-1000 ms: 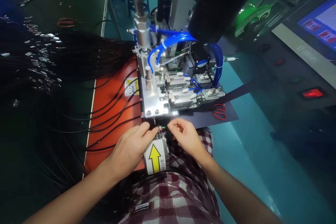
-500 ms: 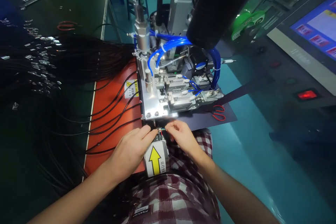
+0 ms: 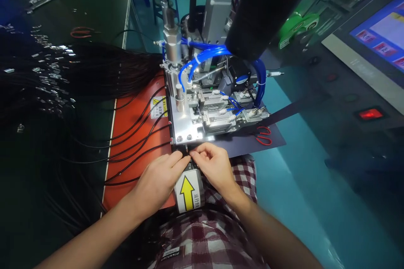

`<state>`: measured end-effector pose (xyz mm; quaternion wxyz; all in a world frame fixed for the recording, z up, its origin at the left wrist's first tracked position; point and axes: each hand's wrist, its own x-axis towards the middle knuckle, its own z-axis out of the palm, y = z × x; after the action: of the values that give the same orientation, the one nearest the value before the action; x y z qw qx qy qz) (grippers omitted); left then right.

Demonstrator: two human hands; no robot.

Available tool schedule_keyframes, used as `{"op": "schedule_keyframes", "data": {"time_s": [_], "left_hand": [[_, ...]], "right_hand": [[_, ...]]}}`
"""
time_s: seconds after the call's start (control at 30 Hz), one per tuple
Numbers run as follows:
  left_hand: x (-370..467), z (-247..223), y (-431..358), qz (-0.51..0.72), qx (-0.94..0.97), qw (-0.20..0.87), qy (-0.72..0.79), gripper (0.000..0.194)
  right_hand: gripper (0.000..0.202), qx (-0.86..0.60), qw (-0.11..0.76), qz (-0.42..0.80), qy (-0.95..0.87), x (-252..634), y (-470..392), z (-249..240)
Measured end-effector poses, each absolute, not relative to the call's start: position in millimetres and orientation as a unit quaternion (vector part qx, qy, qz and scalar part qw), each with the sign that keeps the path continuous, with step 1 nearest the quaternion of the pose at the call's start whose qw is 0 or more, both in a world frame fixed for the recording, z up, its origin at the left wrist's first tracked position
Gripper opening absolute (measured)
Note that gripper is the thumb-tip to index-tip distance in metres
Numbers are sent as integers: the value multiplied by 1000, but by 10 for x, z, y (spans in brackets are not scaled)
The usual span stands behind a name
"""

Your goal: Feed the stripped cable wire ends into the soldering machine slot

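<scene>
My left hand (image 3: 160, 180) is closed in a pinch just in front of the metal machine (image 3: 202, 109), at the end of a cable whose tip is hidden by the fingers. My right hand (image 3: 214, 166) pinches from the other side, its thumb and index fingertips almost touching those of my left. The thin coloured wires that showed between the hands half a second ago are now covered by the fingertips. Right below the fingers sits a metal block with a yellow arrow label (image 3: 188, 193).
Several black cables (image 3: 139, 134) cross the red plate (image 3: 132, 164) on the left, near a large cable bundle (image 3: 116, 65). Red-handled scissors (image 3: 264, 135) lie on the dark sheet at right. Blue air tubes (image 3: 217, 50) arch over the machine. A screen (image 3: 378, 33) stands at right.
My right hand has moved left and slightly up, closing the gap to my left hand. The coloured wires between them have gone out of sight. My left hand stays nearly still.
</scene>
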<state>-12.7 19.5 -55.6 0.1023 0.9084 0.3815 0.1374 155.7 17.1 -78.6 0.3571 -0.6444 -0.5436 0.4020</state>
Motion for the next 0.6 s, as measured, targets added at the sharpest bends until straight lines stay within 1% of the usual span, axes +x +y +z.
{"op": "schedule_keyframes", "data": {"time_s": [0.2, 0.33, 0.5, 0.6], "left_hand": [[-131, -546, 187, 138, 909, 103, 380, 28], [-128, -528, 197, 131, 909, 111, 380, 28], [-128, -523, 195, 128, 915, 86, 373, 29], [-127, -521, 190, 123, 916, 82, 373, 28]], "right_hand": [[13, -593, 423, 457, -511, 1549, 155, -885], [13, -593, 455, 481, -458, 1537, 126, -899], [16, -581, 444, 593, -337, 1559, 145, -882], [18, -578, 428, 617, -319, 1597, 139, -894]]}}
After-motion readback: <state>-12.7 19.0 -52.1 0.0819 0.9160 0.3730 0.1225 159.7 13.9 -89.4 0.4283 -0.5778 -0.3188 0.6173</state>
